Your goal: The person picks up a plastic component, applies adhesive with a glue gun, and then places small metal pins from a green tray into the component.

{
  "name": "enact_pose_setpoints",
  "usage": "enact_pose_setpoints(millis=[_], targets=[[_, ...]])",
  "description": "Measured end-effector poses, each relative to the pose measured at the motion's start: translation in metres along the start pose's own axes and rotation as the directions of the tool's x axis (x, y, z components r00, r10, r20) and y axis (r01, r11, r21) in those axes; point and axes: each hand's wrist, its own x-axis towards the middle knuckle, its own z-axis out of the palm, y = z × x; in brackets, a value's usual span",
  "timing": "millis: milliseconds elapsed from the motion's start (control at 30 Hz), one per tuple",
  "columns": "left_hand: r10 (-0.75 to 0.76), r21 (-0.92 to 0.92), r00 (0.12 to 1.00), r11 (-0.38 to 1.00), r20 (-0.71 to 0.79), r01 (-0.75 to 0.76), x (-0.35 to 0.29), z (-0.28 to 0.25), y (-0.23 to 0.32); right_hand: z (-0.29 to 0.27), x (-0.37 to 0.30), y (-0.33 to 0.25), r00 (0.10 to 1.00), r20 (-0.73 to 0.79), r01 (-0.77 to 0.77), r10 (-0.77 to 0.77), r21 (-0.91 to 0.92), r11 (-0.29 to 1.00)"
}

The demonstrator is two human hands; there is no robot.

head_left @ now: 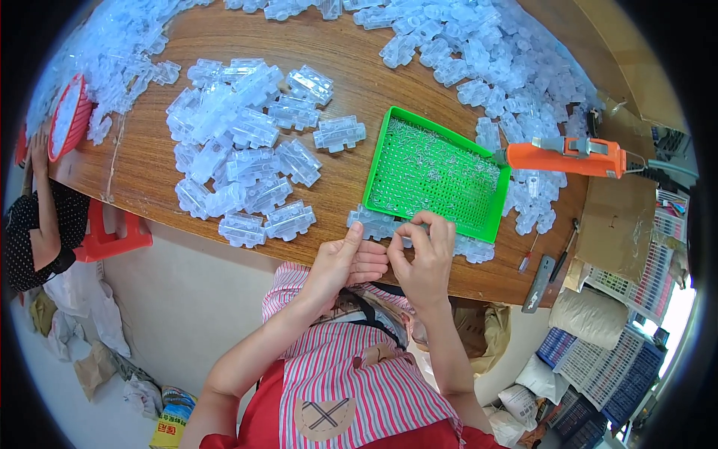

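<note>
My left hand (pixel 342 260) is open at the table's front edge, its fingers stretched out and the palm turned toward my right hand. Close beside it, my right hand (pixel 426 262) has thumb and index finger pinched together; whatever lies between them is too small to make out. Just beyond both hands sits a green perforated tray (pixel 378 157) with many small metal screws (pixel 422 153) scattered in it. Clear plastic housings (pixel 372 222) lie in front of the tray, partly hidden by my hands. A bigger heap of assembled-looking clear housings (pixel 250 161) spreads to the left.
An orange electric screwdriver (pixel 561 157) with a cable lies right of the tray. Loose clear parts (pixel 493 52) pile up at the back. A red-handled screwdriver (pixel 525 262) and a grey bar-shaped object (pixel 538 284) lie at right. Another person's arm (pixel 46 213) reaches toward a red basket (pixel 71 120).
</note>
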Motion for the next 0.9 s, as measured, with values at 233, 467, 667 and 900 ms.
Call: enact_pose_setpoints(millis=[233,467,667,900], targets=[[0.003,-0.005,1.0,1.0,0.003,-0.003,0.0,0.0,0.0,-0.005,0.003,-0.002,0.999,0.015,0.039,-0.038,-0.055,0.998],[0.001,-0.016,1.0,1.0,0.024,-0.001,0.002,-0.001,-0.002,-0.006,0.011,-0.006,0.986,0.105,0.143,-0.128,-0.159,0.977],[-0.005,-0.024,1.0,1.0,0.018,0.006,0.001,-0.002,-0.002,-0.011,0.014,-0.009,0.975,0.166,0.163,-0.15,-0.065,0.985],[-0.014,-0.1,0.983,0.994,0.183,0.033,-0.011,0.001,0.006,-0.026,-0.004,-0.01,0.991,-0.024,-0.129,0.131,0.087,0.988]])
